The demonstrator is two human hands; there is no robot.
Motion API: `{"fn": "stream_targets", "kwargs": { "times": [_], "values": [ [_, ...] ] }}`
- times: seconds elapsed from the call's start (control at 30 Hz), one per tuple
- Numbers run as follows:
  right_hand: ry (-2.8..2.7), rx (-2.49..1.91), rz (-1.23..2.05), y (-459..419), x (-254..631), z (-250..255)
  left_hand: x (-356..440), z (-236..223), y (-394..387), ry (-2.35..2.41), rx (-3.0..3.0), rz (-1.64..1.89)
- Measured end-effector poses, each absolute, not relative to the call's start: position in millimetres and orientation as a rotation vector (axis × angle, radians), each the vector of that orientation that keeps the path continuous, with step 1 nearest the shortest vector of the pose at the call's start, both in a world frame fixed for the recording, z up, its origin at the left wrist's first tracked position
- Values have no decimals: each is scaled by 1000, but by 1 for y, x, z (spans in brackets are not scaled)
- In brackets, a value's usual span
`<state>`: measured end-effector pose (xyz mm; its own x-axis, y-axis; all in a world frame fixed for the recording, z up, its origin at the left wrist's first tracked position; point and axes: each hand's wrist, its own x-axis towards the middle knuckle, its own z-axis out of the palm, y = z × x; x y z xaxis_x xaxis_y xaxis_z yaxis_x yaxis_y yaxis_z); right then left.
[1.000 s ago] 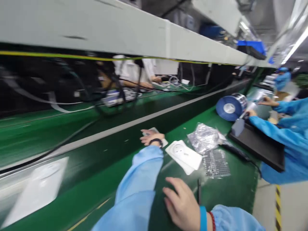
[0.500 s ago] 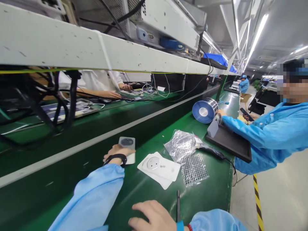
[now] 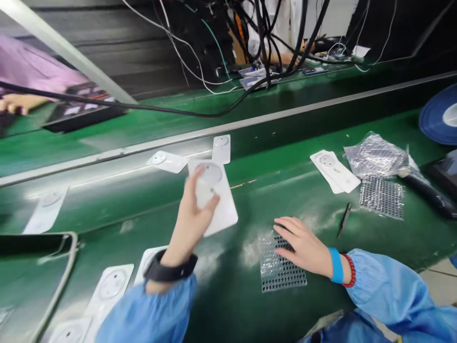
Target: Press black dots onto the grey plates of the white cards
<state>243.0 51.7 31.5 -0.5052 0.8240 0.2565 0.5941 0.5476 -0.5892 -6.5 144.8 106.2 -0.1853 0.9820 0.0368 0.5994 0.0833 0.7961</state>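
Several white plates lie on the green belt (image 3: 246,305); one socket plate (image 3: 223,214) is up in the left hand (image 3: 191,214), tilted, clear of the belt. Left fingers (image 3: 196,183) wrap across its round socket face, holding it firmly; blur hides the thumb. Right hand (image 3: 303,245) lies open, fingers spread on a blister sheet (image 3: 283,274), gripping nothing. Black pick (image 3: 344,219) sits just beyond it, foil bag (image 3: 374,156) further right. Tip: hold plates by the edges, keeping the socket face unmarked, and lay them flat, not overlapping.
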Motion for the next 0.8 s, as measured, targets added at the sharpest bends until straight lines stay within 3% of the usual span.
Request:
{"fn": "stream_targets", "kwargs": {
  "times": [0.2,0.47,0.67,0.8],
  "values": [
    [-2232,-1200,663,49,222,11,-12,63,53,1966,1398,659],
    [-2135,-1013,806,53,230,36,35,63,44,1492,1341,621],
    [-1958,-1010,551,46,232,38,43,45,36,1272,1061,607],
    [-1975,-989,591,36,232,35,44,39,32,1217,978,619]
  ]
}}
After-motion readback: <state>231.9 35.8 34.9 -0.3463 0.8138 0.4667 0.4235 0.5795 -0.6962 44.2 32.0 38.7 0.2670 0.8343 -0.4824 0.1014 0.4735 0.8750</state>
